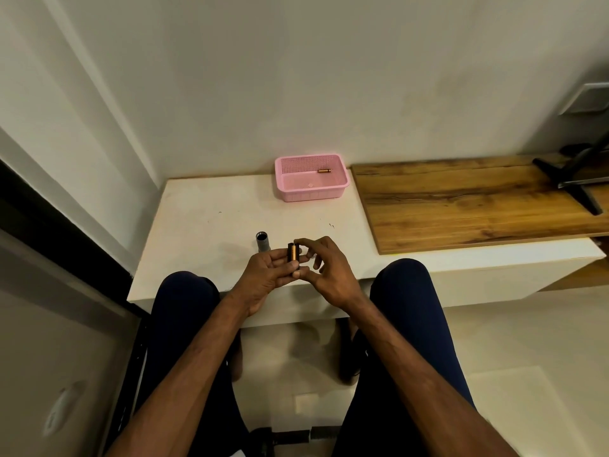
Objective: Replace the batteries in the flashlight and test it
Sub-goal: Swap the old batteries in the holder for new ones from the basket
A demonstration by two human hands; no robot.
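1. A pale tabletop (204, 225) stands against a light wall, with the seated person's knees in dark trousers at its near edge.
2. A wooden board (461, 206) covers the right end of the tabletop; a black stand (573, 183) rests on its far right corner.
3. A pink plastic basket (311, 192) sits at the far edge of the tabletop, just left of the board. One copper-and-black battery (324, 171) lies inside, near its back wall.
4. The left hand (263, 278) is over the near edge of the tabletop, palm up. Its grip is closed around a black battery holder (293, 257) showing copper-coloured cells, held upright between thumb and fingers.
5. The right hand (329, 275) is just beside it. Its grip is partly open: thumb and forefinger pinch the holder's top and bottom, the other fingers loosely curled.
6. A grey flashlight body (262, 241) rests behind the left hand, its open dark end facing up and away.
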